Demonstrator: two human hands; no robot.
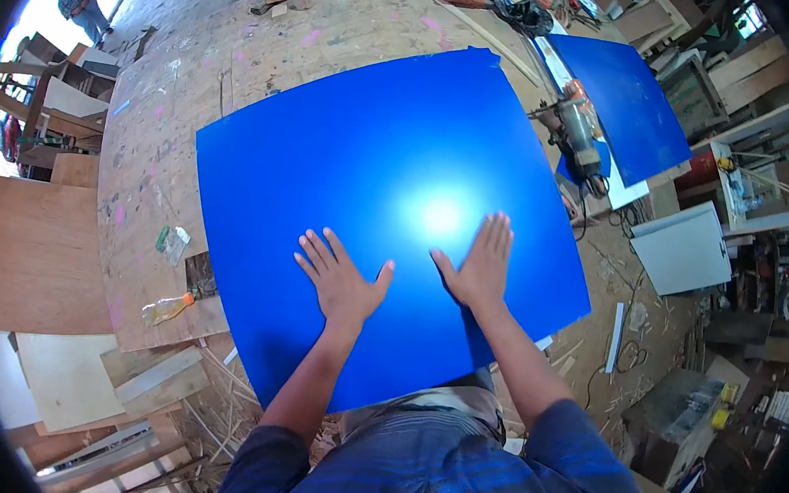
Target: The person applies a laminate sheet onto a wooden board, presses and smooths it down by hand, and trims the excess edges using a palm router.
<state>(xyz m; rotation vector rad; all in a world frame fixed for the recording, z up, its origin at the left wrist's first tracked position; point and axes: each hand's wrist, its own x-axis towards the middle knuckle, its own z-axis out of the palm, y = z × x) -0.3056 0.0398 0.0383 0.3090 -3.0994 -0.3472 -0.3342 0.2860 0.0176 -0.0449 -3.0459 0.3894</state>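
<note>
A large glossy blue sheet (327, 167) lies over the worktable (157, 200), its near edge reaching my waist. My left hand (341, 279) rests flat on it, fingers and thumb spread. To the right, my right hand (483, 265) also lies palm down on the sheet, thumb out and the other fingers stretched forward. Neither hand holds anything. A bright light reflection shows on the sheet just beyond the hands. The sheet's far corner (485, 57) looks slightly ragged.
A power tool (578, 131) with a cord sits past the sheet's right edge, near a second blue sheet (619, 102). Left lie a plastic bottle (167, 308) and a small packet (172, 244). Wood scraps litter the floor. A person (83, 7) stands far left.
</note>
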